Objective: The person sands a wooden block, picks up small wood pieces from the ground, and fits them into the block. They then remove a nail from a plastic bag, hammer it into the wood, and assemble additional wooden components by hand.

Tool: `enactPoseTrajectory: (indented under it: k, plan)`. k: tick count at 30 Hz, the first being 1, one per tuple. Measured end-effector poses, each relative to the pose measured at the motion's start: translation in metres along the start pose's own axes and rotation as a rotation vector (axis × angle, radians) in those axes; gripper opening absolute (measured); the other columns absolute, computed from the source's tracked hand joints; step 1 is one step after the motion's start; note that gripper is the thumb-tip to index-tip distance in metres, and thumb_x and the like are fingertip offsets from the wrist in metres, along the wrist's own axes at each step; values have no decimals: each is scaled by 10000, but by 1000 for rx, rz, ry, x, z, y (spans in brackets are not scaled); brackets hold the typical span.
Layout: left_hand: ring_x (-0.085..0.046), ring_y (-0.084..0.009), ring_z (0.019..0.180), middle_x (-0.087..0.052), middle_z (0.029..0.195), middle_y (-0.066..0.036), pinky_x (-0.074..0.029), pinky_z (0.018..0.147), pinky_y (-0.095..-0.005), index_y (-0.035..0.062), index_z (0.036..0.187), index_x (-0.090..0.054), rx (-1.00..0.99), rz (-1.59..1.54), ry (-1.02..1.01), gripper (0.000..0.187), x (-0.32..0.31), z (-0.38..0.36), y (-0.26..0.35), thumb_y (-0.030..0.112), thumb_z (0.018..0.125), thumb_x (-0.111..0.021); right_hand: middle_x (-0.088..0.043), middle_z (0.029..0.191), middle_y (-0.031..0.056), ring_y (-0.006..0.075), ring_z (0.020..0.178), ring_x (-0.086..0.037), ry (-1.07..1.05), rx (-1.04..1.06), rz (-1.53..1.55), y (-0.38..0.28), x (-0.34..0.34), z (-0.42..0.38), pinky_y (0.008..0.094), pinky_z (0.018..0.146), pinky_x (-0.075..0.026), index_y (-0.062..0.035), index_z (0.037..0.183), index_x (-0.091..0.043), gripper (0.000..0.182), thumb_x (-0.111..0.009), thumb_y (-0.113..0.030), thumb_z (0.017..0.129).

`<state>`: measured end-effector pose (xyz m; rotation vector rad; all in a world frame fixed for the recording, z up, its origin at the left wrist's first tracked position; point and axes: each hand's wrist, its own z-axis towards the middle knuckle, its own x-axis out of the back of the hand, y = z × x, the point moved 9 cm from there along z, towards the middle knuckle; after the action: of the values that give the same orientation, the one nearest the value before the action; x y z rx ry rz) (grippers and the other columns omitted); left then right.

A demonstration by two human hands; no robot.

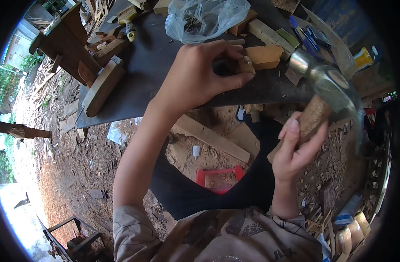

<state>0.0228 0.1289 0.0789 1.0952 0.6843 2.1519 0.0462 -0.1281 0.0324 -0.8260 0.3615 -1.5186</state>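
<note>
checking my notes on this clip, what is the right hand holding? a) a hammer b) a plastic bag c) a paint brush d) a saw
a: the right hand grips the wooden handle of a hammer, its metal head raised near the edge of the table, while the left hand pinches a small wood piece there.

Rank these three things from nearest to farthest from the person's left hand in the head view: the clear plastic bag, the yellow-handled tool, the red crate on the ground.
From the left hand:
1. Clear plastic bag, just above it on the table.
2. Yellow-handled tool, farther up and to the left.
3. Red crate, down on the ground, between the arms.
</note>
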Motion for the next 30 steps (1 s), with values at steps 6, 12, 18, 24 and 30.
enactPoseTrajectory:
  k: [6, 12, 18, 24, 30]
  plan:
    - [-786, -231, 1186, -826, 1240, -144, -599, 1100, -391, -46, 1154, -798, 3, -24, -13, 397, 0, 1, 3, 147, 844, -953, -695, 1380, 308, 443, 1183, -750, -219, 124, -337, -20, -22, 16, 483, 992, -585, 78, 1557, -524, 564, -719, -146, 1077]
    - [-779, -225, 1199, -826, 1239, -141, -594, 1114, -391, -48, 1150, -799, 15, -23, 9, 390, 0, -1, -1, 142, 846, -952, -679, 1084, 152, 142, 852, -631, 93, 49, 113, -16, 10, 7, 253, 697, -520, 56, 1633, -382, 564, -602, -116, 1144]
    - [-783, -231, 1187, -826, 1236, -135, -594, 1121, -393, -45, 1154, -797, 5, -46, -19, 379, -3, 2, -1, 138, 857, -944, -679, 1413, 316, 473, 1236, -732, -218, 118, -320, -13, -27, 15, 479, 964, -599, 72, 1558, -518, 548, -693, -165, 1097]
    - [-793, -245, 1166, -824, 1234, -136, -604, 1108, -411, -43, 1174, -784, -1, -17, 0, 401, 0, -1, 0, 155, 862, -939, -678, 1416, 248, 339, 1276, -696, -104, -1, -216, -7, -4, 21, 436, 1069, -537, 49, 1589, -494, 542, -659, -192, 1133]
    - [-782, -282, 1191, -798, 1279, -156, -609, 1103, -432, -35, 1229, -740, -43, -10, -54, 475, -3, 1, 3, 222, 876, -930, -684, 1465, 228, 373, 1311, -706, -180, -37, -322, 6, 2, 28, 449, 1072, -550, 30, 1556, -553, 530, -704, -201, 1103]
